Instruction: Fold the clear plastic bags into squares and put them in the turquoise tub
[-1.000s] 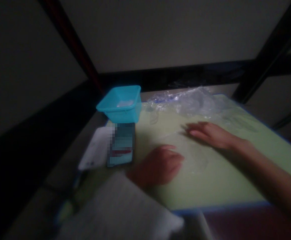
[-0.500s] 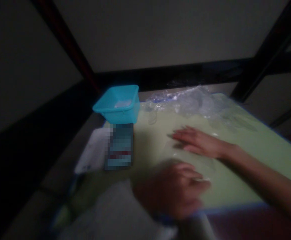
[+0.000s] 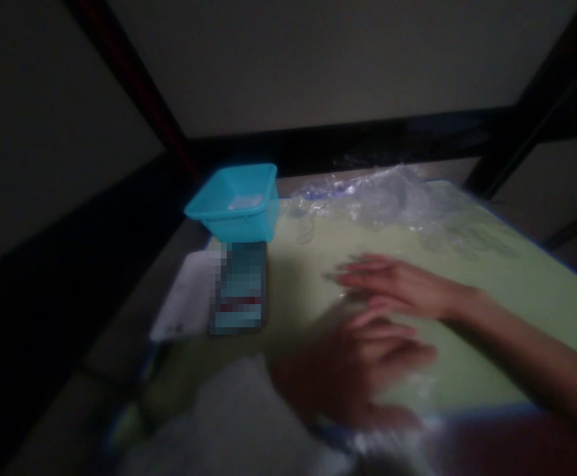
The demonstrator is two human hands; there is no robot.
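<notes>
Two flat hands, left hand (image 3: 362, 370) and right hand (image 3: 392, 284), fingers leftward on green mat (image 3: 516, 291)

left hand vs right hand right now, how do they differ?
The right hand is fairly sharp; the left hand is motion-blurred. The right hand lies flat, fingers stretched toward the blue tub; the left hand sits nearer the camera at the mat's front edge. Both are bare and over the green mat.
</notes>
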